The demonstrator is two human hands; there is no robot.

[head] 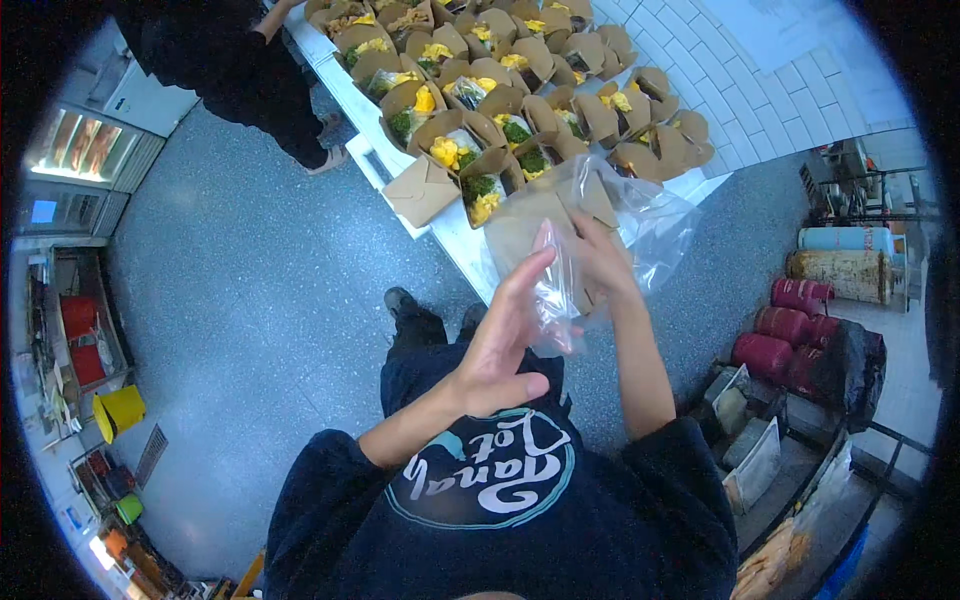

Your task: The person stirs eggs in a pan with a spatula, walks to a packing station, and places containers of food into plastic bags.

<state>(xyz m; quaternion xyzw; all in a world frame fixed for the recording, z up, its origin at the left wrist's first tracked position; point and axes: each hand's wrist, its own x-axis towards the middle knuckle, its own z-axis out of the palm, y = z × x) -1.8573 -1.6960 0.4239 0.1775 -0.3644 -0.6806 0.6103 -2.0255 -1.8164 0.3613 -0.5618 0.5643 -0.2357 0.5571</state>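
A clear plastic bag (664, 225) spreads in front of me at the near end of the counter, around a brown cardboard food box (525, 217). My right hand (606, 259) grips the box's edge at the bag. My left hand (499, 337) is beside the bag's crumpled near part, thumb stretched away from the fingers. Some of its fingers are hidden behind the shiny plastic. Just beyond stands an open box of rice, green vegetable and yellow egg (482, 199). Left of that box is a closed cardboard box (421, 191).
Rows of open food boxes (517, 131) cover the white counter (465, 244) up to the tiled wall (720, 67). A person in dark clothes (232, 82) stands at the counter's far left. Dark red gas cylinders (765, 352) stand at right, a yellow bucket (118, 414) at left.
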